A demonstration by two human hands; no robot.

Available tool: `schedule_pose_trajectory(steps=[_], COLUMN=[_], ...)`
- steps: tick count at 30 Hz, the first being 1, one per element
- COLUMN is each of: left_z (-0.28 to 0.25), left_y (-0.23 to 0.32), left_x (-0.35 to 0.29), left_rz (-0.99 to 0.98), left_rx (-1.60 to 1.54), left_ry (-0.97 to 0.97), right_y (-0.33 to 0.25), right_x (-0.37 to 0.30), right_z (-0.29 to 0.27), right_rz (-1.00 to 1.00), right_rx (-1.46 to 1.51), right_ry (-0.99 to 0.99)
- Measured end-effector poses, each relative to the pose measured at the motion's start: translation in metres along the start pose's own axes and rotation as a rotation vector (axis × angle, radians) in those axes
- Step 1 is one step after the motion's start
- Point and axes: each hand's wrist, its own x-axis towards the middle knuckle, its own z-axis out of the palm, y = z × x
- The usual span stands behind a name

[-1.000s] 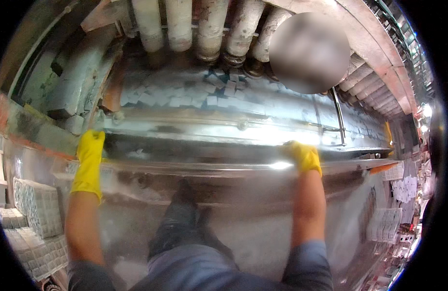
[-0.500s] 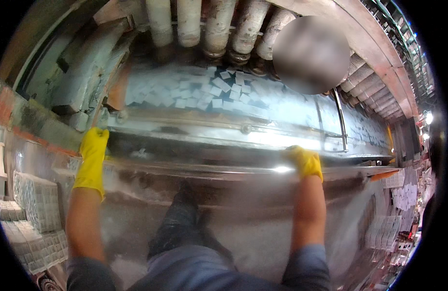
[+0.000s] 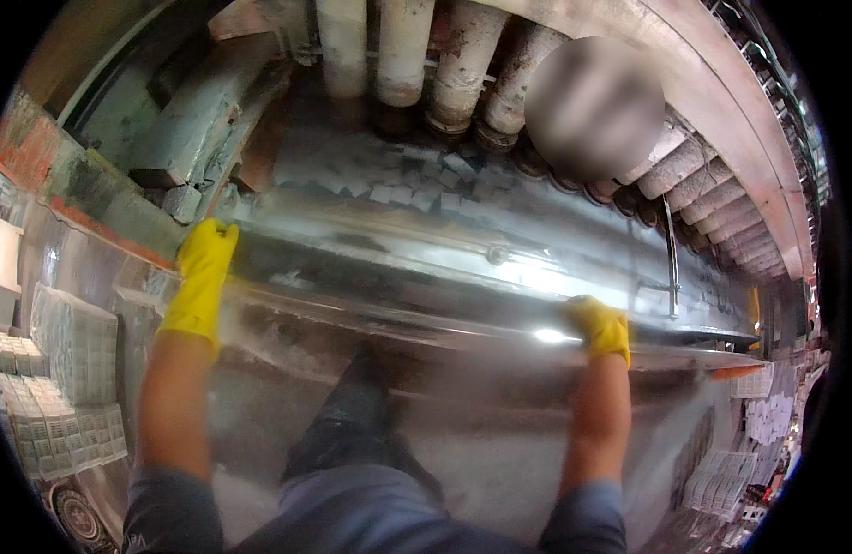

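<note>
Both hands wear yellow rubber gloves and are spread wide along a long metal trough (image 3: 371, 242). My left hand (image 3: 207, 251) is closed at the trough's left end, beside its front wall. Farther right, my right hand (image 3: 600, 328) is closed at the shiny metal front rim (image 3: 426, 330). What lies inside either set of fingers is hidden. Behind the front rail, many flat white pieces (image 3: 389, 194) lie scattered on the dark wet bed, blurred by mist or spray. A thin metal bracket (image 3: 672, 263) stands up from the trough to the right.
A row of thick pale pipes (image 3: 406, 55) lines the far side. A blurred round patch (image 3: 594, 108) covers part of them. Stacked white crates (image 3: 75, 342) stand at the left, more stacked white items (image 3: 721, 480) at the right. A wheel (image 3: 78, 512) shows at the lower left.
The view has tilted, so the trough slopes down more to the right. Both hands stay closed at about the same places along it. The white pieces look dimmer and hazier.
</note>
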Motion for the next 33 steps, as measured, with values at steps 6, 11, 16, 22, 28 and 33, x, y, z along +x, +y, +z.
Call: schedule_pose_trajectory(steps=[6, 11, 16, 22, 28, 33], left_z=[-0.005, 0.005, -0.004, -0.004, -0.016, -0.017], left_y=[0.002, 0.006, 0.006, 0.009, 0.019, 0.025], left_x=[0.003, 0.005, 0.002, -0.005, 0.0, 0.005], left_rz=[-0.064, -0.054, -0.072, -0.057, -0.108, -0.113], left_rx=[-0.036, -0.013, -0.005, -0.028, -0.059, -0.021], left_ry=[-0.061, -0.048, -0.081, -0.05, -0.155, -0.152], right_y=[-0.011, 0.021, -0.034, -0.023, -0.011, -0.004], right_x=[-0.002, 0.023, -0.012, -0.011, 0.004, 0.018], right_z=[-0.002, -0.005, -0.008, -0.004, -0.006, -0.01], right_rz=[0.084, 0.089, 0.214, 0.174, 0.153, 0.155], right_rx=[0.032, 0.075, -0.383, -0.278, -0.16, -0.07], right_ry=[-0.018, -0.044, -0.18, -0.111, -0.095, -0.106])
